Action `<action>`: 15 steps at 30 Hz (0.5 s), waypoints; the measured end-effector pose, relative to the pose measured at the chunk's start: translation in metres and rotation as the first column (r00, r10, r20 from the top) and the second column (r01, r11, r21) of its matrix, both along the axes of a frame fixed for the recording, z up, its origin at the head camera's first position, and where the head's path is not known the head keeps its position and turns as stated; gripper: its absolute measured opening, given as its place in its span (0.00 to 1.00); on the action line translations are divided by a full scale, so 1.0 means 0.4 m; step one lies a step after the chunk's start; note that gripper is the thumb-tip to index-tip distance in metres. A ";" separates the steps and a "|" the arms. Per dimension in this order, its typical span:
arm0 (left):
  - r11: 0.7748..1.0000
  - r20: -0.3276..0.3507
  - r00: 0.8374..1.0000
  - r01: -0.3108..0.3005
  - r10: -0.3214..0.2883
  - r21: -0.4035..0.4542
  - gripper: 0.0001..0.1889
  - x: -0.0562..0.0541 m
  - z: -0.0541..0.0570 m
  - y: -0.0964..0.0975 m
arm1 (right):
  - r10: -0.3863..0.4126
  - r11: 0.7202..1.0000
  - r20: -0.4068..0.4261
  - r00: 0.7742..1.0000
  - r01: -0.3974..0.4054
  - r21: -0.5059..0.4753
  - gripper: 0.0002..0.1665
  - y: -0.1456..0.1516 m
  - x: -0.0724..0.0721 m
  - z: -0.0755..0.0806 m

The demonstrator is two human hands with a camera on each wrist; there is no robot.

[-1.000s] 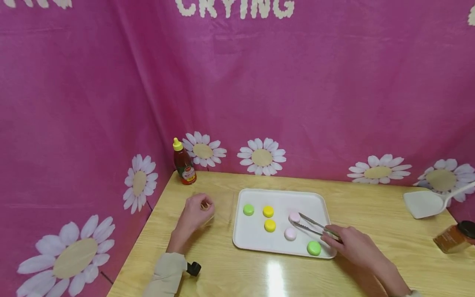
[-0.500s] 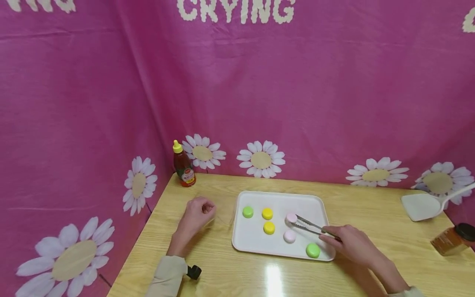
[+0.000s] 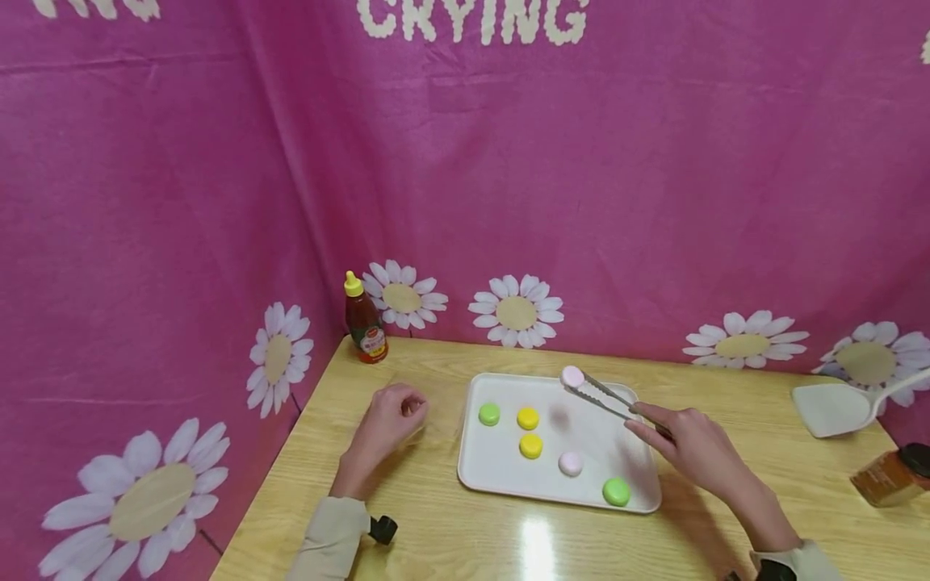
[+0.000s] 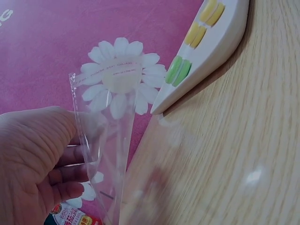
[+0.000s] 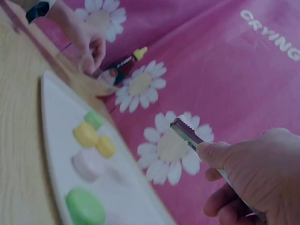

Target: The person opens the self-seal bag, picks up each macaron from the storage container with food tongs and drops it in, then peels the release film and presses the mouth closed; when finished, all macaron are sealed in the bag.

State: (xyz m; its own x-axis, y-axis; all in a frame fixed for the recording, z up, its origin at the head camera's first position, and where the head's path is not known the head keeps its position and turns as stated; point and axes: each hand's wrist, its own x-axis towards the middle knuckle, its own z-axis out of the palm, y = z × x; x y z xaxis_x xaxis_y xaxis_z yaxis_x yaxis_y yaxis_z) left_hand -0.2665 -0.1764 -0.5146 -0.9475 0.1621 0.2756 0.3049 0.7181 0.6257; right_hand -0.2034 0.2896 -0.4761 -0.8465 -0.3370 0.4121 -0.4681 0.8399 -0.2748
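My right hand (image 3: 701,448) grips metal tongs (image 3: 599,403) with serrated tips. Between the tips sits a pale pink macaron (image 3: 572,377), raised over the back of the white tray (image 3: 501,472); in the right wrist view the macaron is not clearly seen. On the tray lie another pink macaron (image 3: 570,464), two yellow macarons (image 3: 531,445), and green macarons at the left (image 3: 489,414) and front right (image 3: 617,491). Left of the tray, my left hand (image 3: 388,420) holds a clear plastic bag (image 4: 108,140) upright, its fingers curled at the bag's side. The bag barely shows in the head view.
A sauce bottle (image 3: 367,323) with a yellow cap stands in the back left corner. At the right are a white spatula (image 3: 831,407) and a brown jar with a black lid (image 3: 890,476). A pink flowered cloth (image 3: 617,202) hangs behind the wooden table (image 3: 421,524).
The tongs have closed on the rear pink macaron and lifted it off the tray, up toward the back. My left hand with the bag stays about where it was.
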 end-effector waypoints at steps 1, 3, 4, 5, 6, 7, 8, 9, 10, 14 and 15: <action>1.000 0.006 1.000 0.001 -0.001 -0.005 0.03 0.000 0.001 0.000 | 0.006 1.000 -0.016 1.000 -0.006 -0.001 0.17 -0.008 -0.005 0.009; 1.000 0.027 1.000 -0.002 0.003 -0.008 0.03 0.001 0.004 0.002 | 0.019 1.000 -0.041 0.999 -0.019 -0.003 0.17 -0.028 -0.014 0.028; 1.000 0.029 1.000 0.000 0.000 -0.009 0.03 0.002 0.006 0.003 | 0.029 1.000 -0.050 0.998 -0.029 -0.006 0.17 -0.038 -0.019 0.037; 1.000 0.032 0.999 0.003 -0.002 -0.010 0.03 0.002 0.008 0.004 | 0.039 0.999 -0.060 0.997 -0.040 -0.008 0.16 -0.049 -0.024 0.047; 1.000 0.035 0.999 0.004 -0.004 -0.012 0.03 0.002 0.011 0.005 | 0.051 0.999 -0.066 0.997 -0.052 -0.011 0.16 -0.059 -0.030 0.056; 1.000 0.035 0.999 0.007 -0.007 -0.014 0.03 0.002 0.012 0.006 | 0.060 0.998 -0.072 0.996 -0.061 -0.011 0.16 -0.069 -0.036 0.064; 1.000 0.034 0.999 0.011 -0.010 -0.018 0.02 0.003 0.014 0.007 | 0.067 0.998 -0.071 0.995 -0.068 -0.012 0.16 -0.078 -0.040 0.073; 1.000 0.026 1.000 0.018 -0.017 -0.022 0.02 0.003 0.015 0.007 | 0.075 0.997 -0.074 0.994 -0.076 -0.011 0.17 -0.088 -0.045 0.080; 0.999 0.019 1.000 0.024 -0.023 -0.025 0.02 0.003 0.016 0.007 | 0.086 0.996 -0.079 0.993 -0.086 -0.008 0.16 -0.097 -0.050 0.088; 0.999 -0.012 0.999 0.040 -0.040 -0.035 0.02 0.005 0.016 0.005 | 0.118 0.993 -0.087 0.989 -0.118 -0.003 0.16 -0.129 -0.066 0.109; 0.998 -0.019 0.999 0.043 -0.044 -0.035 0.03 0.006 0.016 0.005 | 0.127 0.992 -0.092 0.988 -0.128 -0.002 0.15 -0.137 -0.069 0.112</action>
State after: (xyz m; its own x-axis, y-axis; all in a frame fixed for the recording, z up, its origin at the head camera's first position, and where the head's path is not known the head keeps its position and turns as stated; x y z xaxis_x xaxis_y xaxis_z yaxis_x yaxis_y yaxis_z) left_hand -0.2640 -0.1745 -0.5081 -0.9336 0.2131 0.2881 0.3487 0.7251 0.5939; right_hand -0.2311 0.2347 -0.4312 -0.7555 -0.4363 0.4888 -0.5947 0.7697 -0.2321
